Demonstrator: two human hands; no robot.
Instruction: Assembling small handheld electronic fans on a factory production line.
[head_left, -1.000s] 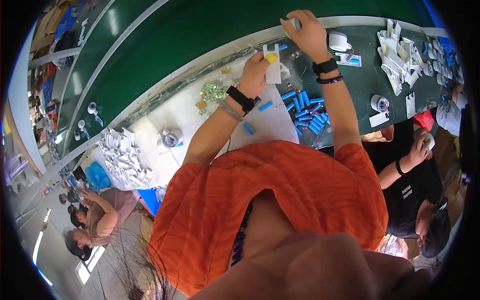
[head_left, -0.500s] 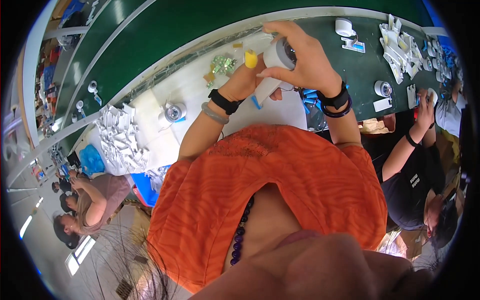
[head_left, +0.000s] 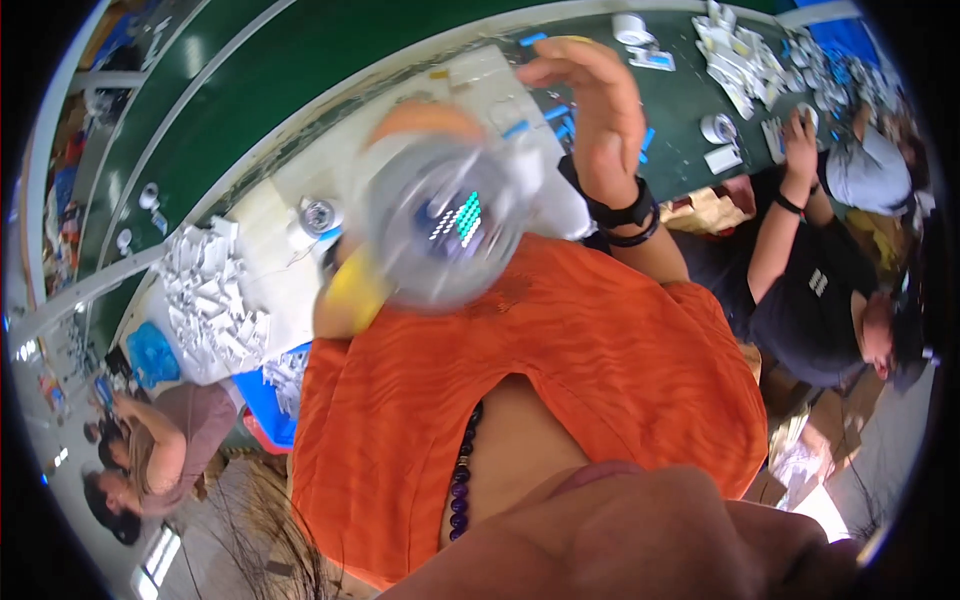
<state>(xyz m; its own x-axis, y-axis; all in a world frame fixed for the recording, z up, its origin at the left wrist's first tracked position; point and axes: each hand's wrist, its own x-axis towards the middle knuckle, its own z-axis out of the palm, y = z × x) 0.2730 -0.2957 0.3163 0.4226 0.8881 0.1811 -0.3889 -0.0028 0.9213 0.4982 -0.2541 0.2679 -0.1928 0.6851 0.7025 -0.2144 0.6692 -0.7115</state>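
Observation:
Close up and smeared by motion, a round white-and-grey housing with a clear glossy front [head_left: 450, 225] fills the middle; green and white dots shine on its face. My left hand [head_left: 425, 120] is wrapped around it, its fingers partly hidden behind. A yellow cover [head_left: 358, 290] shows on one of its fingers, at the housing's lower left. To the right, my right hand [head_left: 605, 115] is raised above the bench, fingers curved and apart, with nothing in it. Behind the housing lies the white bench sheet [head_left: 475, 80].
Left on the bench are a heap of white plastic parts [head_left: 210, 290], another round unit [head_left: 320, 215] and a blue bag [head_left: 152, 355]. Blue strips [head_left: 560, 125] lie near my right hand. Further right are more units [head_left: 718, 128], white parts [head_left: 738, 60] and a co-worker [head_left: 815, 280].
The housing has come up toward my head in my left hand, its front turned to me and its dots lit. My right hand has let go and moved apart from it.

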